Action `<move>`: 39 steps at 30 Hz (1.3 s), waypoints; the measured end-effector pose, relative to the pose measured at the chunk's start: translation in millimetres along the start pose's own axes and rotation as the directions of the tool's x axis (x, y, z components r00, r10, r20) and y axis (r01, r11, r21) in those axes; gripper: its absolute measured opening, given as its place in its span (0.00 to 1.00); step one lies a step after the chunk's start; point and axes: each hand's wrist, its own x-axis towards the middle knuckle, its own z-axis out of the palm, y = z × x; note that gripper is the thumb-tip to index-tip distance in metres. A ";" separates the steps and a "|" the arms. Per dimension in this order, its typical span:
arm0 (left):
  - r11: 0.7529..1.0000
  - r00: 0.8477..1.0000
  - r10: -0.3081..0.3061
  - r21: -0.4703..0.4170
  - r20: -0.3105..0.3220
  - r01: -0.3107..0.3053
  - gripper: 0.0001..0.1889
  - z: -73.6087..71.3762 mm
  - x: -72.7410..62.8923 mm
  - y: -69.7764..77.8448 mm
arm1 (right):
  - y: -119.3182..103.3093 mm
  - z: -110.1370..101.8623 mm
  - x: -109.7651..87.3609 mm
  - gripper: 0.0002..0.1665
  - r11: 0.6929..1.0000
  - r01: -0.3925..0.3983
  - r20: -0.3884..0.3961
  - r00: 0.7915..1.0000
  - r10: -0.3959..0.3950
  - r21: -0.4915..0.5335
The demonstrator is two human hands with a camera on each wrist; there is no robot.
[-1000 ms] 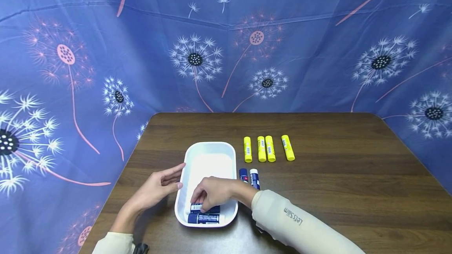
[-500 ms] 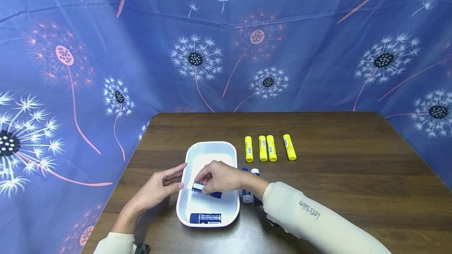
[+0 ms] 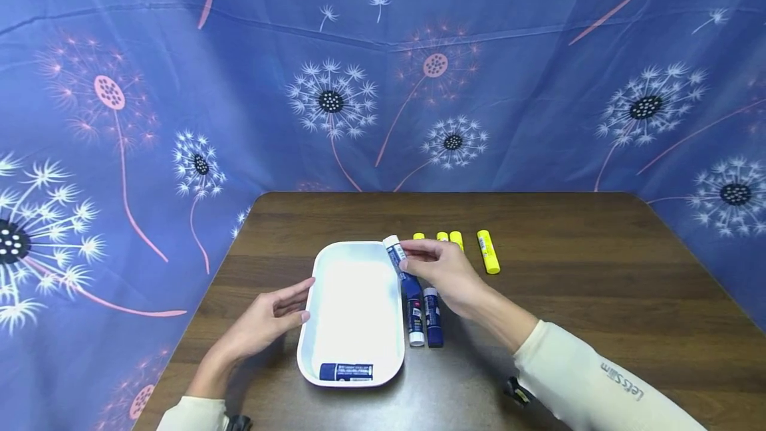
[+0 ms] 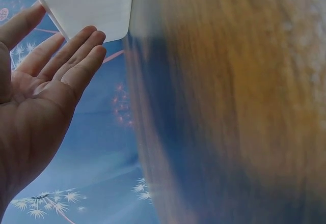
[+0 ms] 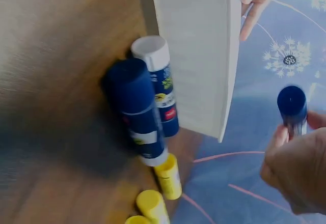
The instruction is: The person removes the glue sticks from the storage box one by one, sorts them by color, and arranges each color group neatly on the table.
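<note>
In the head view my right hand (image 3: pixel 453 279) pinches a blue glue stick (image 3: pixel 395 255) with a white end, tilted over the right rim of the white tray (image 3: pixel 353 304). The right wrist view shows the held stick's blue end (image 5: pixel 292 104) between thumb and fingers. My left hand (image 3: pixel 267 320) touches the tray's left rim with straight fingers. From the left wrist, its fingertips (image 4: pixel 94 39) lie against the tray's side (image 4: pixel 91 5). One blue glue stick (image 3: pixel 346 372) lies crosswise at the tray's near end. Below my right hand, two blue glue sticks (image 3: pixel 433 321) lie side by side on the table.
Several yellow glue sticks (image 3: pixel 488 253) lie behind my right hand on the brown table (image 3: pixel 586 298), some partly hidden by it. A blue curtain with dandelion print (image 3: pixel 526 72) hangs past the table's far edge.
My right hand lifts the blue glue stick out of the tray's near end and carries it up and right, across the right rim. My left hand stays at the left rim.
</note>
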 end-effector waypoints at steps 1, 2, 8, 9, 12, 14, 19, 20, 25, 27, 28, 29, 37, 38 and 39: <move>1.000 1.000 -0.001 0.002 -0.001 0.001 0.33 0.1 -0.1 0.1 | 1.9 -3.8 -3.0 0.27 1.000 -0.005 -0.029 1.000 0.006 0.021; 1.000 1.000 -0.005 0.003 -0.003 0.005 0.33 0.1 -0.1 -0.1 | 4.1 -7.9 -6.3 0.27 0.999 -0.010 -0.057 0.998 0.012 0.039; 1.000 1.000 -0.003 0.025 -0.014 0.003 0.33 0.1 0.5 -1.7 | 26.0 -32.0 -27.7 0.29 0.995 -0.056 -0.191 0.979 0.070 0.078; 1.000 1.000 0.002 0.030 -0.013 -0.002 0.33 -0.1 0.5 -1.7 | 30.5 -36.0 -31.3 0.29 0.995 -0.067 -0.209 0.975 0.080 0.067; 0.999 1.000 0.012 0.032 -0.008 -0.012 0.33 -0.6 1.1 -0.7 | 43.5 -47.6 -40.9 0.29 0.994 -0.109 -0.256 0.960 0.111 0.021; 0.999 1.000 0.015 0.039 -0.002 -0.015 0.33 -1.4 1.0 -0.7 | 52.0 -52.4 -45.6 0.28 0.990 -0.140 -0.283 0.950 0.134 0.000; 0.999 1.000 0.006 0.044 -0.009 -0.006 0.33 -2.4 -0.3 -2.1 | 72.3 -53.5 -50.8 0.28 0.982 -0.188 -0.342 0.924 0.172 -0.012; 0.999 1.000 0.005 0.045 -0.010 -0.004 0.33 -2.2 -0.3 -2.6 | 75.8 -52.8 -51.2 0.28 0.982 -0.189 -0.353 0.920 0.172 -0.015; 0.999 1.000 -0.012 0.035 -0.016 0.013 0.33 1.2 0.6 -4.2 | 88.9 -51.1 -52.9 0.28 0.979 -0.198 -0.384 0.908 0.165 -0.048; 0.999 1.000 -0.023 0.027 -0.018 0.024 0.33 3.1 0.8 -4.8 | 91.8 -52.3 -53.8 0.27 0.975 -0.208 -0.393 0.905 0.163 -0.073; 0.999 1.000 -0.020 0.029 -0.015 0.020 0.33 3.6 0.8 -4.9 | 93.0 -53.2 -54.4 0.27 0.973 -0.213 -0.397 0.904 0.161 -0.090; 0.999 1.000 -0.022 0.027 -0.015 0.023 0.33 4.0 1.0 -5.2 | 94.1 -54.1 -54.9 0.27 0.970 -0.220 -0.403 0.901 0.160 -0.106; 0.999 1.000 0.020 0.032 -0.004 -0.020 0.33 0.2 1.4 -2.6 | 97.8 -55.3 -55.4 0.27 0.945 -0.231 -0.425 0.898 0.116 -0.230; 0.999 1.000 0.017 0.028 -0.004 -0.017 0.33 -0.3 1.4 -2.3 | 98.0 -54.7 -55.4 0.26 0.942 -0.226 -0.425 0.899 0.104 -0.248; 0.999 1.000 0.015 0.030 -0.003 -0.015 0.33 -0.5 1.3 -2.1 | 98.2 -54.0 -55.7 0.26 0.939 -0.224 -0.427 0.899 0.096 -0.261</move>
